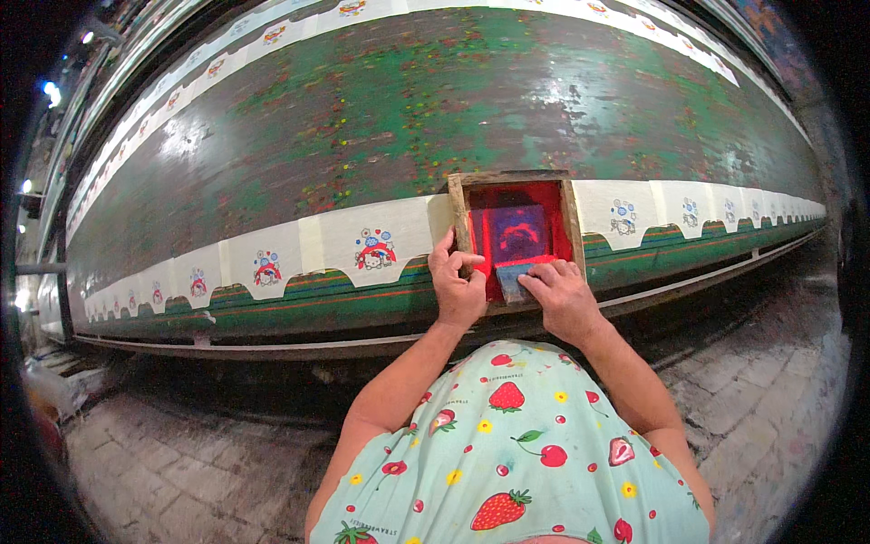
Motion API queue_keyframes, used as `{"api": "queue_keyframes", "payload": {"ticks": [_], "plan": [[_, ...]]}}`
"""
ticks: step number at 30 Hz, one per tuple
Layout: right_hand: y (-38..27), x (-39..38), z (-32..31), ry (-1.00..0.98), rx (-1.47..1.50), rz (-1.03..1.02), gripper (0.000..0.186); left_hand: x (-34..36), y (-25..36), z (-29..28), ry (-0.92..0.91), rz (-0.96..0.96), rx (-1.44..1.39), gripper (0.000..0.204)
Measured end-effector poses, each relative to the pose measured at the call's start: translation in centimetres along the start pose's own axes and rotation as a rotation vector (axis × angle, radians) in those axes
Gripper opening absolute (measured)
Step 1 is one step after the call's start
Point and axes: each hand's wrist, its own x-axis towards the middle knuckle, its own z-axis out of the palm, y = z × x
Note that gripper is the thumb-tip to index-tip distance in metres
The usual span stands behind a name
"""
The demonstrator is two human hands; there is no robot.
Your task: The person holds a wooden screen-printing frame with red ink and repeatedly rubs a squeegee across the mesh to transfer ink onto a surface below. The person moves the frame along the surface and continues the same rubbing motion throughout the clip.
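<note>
A wooden screen-printing frame (569, 208) lies over the row of white fabric pieces at the near edge of the long table. Red ink covers its inner margins, around a purplish mesh window (518, 232). My left hand (458, 283) is closed on the frame's left side near its lower corner. My right hand (559, 295) grips a blue-grey squeegee (514, 281) inside the frame, at the end nearest me. Left of the frame, a white piece (374, 243) bears a print with red in it; on the right, another piece (622, 216) shows mostly blue and dark lines.
The long table (344, 136) is dark, stained green with ink specks. More printed white pieces (272, 36) line its far edge. A pale rail (272, 349) runs along the near side, above a grey paved floor (208, 453). Plastic bags (68, 390) sit at the far left.
</note>
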Motion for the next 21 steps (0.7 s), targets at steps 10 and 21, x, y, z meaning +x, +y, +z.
{"api": "queue_keyframes", "payload": {"ticks": [10,21], "plan": [[-0.6,-3.4,-0.5,-0.013,0.197,0.062,0.048,0.0,-0.6,-0.1,0.008,0.061,0.142,0.028],[6.0,-10.4,0.4,0.477,0.537,0.465,0.043,0.0,3.8,3.3,0.024,0.088,0.018,0.023]]}}
